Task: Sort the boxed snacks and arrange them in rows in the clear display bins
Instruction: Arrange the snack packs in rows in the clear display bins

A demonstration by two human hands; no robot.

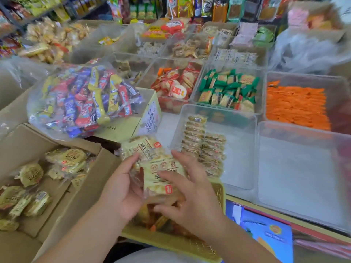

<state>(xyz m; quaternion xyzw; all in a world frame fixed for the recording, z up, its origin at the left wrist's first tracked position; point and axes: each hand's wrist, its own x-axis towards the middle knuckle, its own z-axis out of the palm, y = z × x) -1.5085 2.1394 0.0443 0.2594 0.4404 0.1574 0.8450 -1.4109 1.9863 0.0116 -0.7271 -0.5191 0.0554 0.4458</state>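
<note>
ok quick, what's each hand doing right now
Left hand: holding a stack of snack packets.
Right hand: open, fingers spread over the same packets.

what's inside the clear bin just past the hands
Two rows of pale snack packets line the left of the clear bin; the rest looks bare. The right hand hides its near corner.
</note>
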